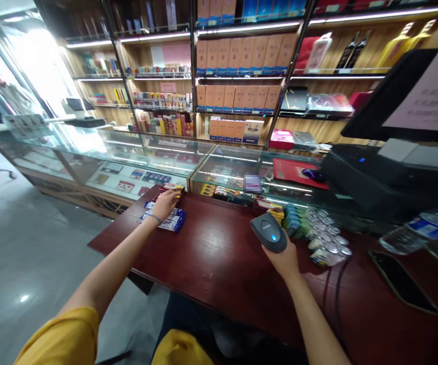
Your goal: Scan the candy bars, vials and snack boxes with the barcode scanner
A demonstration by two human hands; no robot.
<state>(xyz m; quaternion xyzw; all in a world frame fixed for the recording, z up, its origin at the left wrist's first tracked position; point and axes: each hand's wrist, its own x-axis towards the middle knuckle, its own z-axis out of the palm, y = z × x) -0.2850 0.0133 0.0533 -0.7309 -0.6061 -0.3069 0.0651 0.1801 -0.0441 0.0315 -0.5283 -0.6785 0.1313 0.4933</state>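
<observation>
My right hand (pixel 285 259) is wrapped round the grip of a dark grey barcode scanner (pixel 269 232) with a blue light, held above the dark red wooden counter (pixel 219 258). My left hand (pixel 165 204) reaches to the counter's far left corner. Its fingers curl over a red and yellow packet (pixel 174 189). Blue and white packets (pixel 171 221) lie just under that wrist. Whether the left hand grips the red packet or only rests on it is unclear.
Small boxes and shiny wrapped goods (pixel 323 238) sit right of the scanner. A black phone (pixel 401 280) and a water bottle (pixel 420 230) lie at the right. Behind are a register (pixel 378 172), glass display cases (pixel 135 162) and stocked shelves (pixel 242 66).
</observation>
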